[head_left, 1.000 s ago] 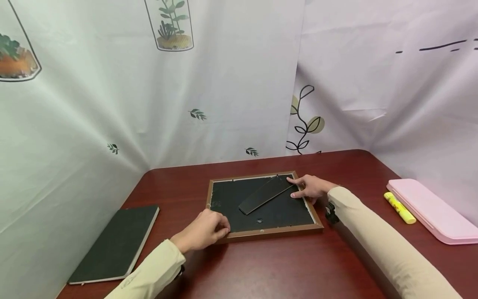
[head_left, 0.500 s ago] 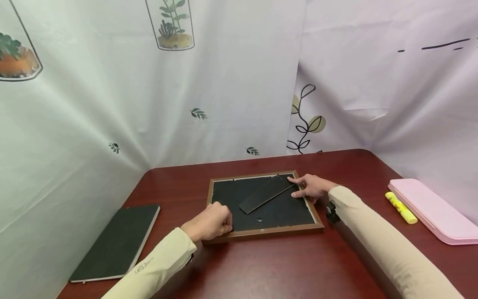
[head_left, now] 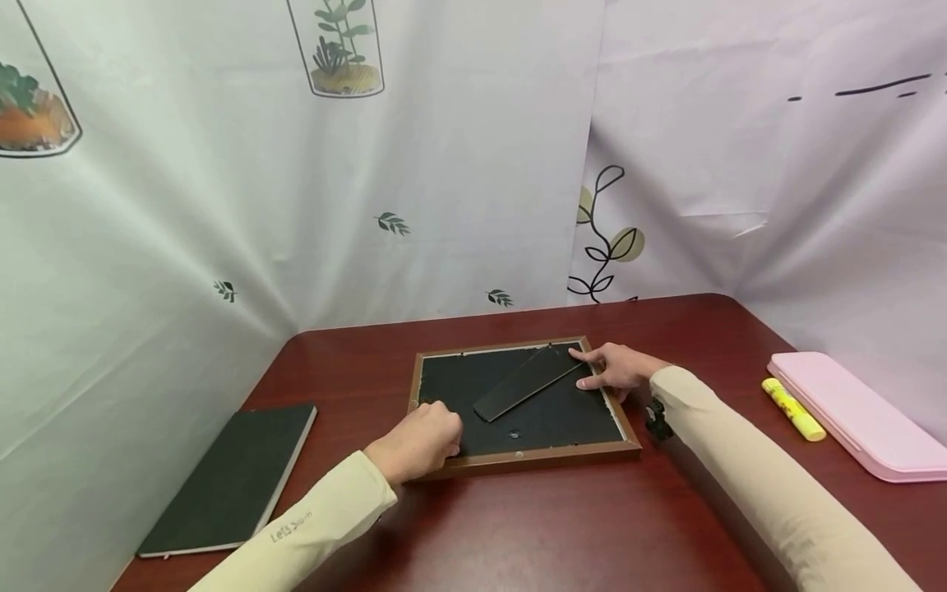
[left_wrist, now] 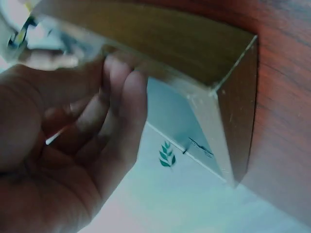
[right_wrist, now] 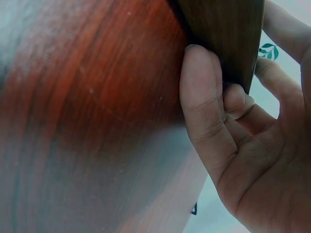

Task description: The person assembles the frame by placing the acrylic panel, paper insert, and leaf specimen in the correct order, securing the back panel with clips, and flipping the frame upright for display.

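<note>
A brown-edged picture frame (head_left: 518,457) lies face down on the table, its black backing board (head_left: 444,380) upward. A black stand leg (head_left: 518,393) lies slantwise across the board. At the near left corner, my left hand (head_left: 420,440) has its fingers curled with the tips at the frame's inner edge; in the left wrist view thumb and fingers (left_wrist: 127,97) meet there, and anything small between them is hidden. My right hand (head_left: 620,370) grips the right side, thumb and a finger spread over the board, other fingers (right_wrist: 201,92) against the outer side.
A dark notebook (head_left: 229,477) lies on the left of the red-brown table (head_left: 562,526). On the right are a yellow tube-shaped marker (head_left: 793,409) and a pink case (head_left: 851,411). A patterned cloth (head_left: 473,181) hangs behind the table.
My left hand has shifted slightly right and forward along the frame's corner, its wrist turning so the knuckles now face up. The right hand and the frame have stayed in place.
</note>
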Demonstrator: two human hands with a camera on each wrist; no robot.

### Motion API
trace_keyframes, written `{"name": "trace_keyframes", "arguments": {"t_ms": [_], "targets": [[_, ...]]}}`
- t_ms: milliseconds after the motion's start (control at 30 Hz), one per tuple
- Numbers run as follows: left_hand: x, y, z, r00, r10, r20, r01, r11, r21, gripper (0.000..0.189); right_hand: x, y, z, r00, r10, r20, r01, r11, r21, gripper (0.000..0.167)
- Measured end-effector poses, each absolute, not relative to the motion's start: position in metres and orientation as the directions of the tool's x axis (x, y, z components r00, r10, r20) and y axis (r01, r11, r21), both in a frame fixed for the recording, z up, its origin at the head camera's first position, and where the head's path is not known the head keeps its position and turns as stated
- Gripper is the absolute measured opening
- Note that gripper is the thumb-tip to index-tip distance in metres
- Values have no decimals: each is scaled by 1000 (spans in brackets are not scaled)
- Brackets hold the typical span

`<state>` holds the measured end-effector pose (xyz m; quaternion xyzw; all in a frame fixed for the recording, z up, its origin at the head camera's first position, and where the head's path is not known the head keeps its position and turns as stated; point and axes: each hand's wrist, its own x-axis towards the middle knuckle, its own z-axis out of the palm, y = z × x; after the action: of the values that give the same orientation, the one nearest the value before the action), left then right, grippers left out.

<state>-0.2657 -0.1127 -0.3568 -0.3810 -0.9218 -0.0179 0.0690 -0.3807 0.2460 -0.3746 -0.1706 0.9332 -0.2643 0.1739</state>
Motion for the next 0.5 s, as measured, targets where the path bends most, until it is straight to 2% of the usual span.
{"name": "trace_keyframes", "arguments": {"t_ms": [133, 200, 333, 500], "targets": [[-259, -106, -364, -661, 724, 198, 670, 688, -277, 20, -381, 245, -373, -880, -412, -236, -230, 804, -548, 74], [-256, -102, -366, -648, 727, 227, 644, 682, -346, 18, -380, 246, -372, -880, -412, -235, -230, 805, -547, 74], [-257, -95, -367, -635, 730, 255, 620, 677, -396, 14, -380, 249, -370, -888, -394, -235, -215, 810, -546, 74], [-256, -96, -368, -641, 728, 244, 615, 677, -403, 14, -379, 246, -373, -885, -398, -240, -210, 803, -558, 74]]}}
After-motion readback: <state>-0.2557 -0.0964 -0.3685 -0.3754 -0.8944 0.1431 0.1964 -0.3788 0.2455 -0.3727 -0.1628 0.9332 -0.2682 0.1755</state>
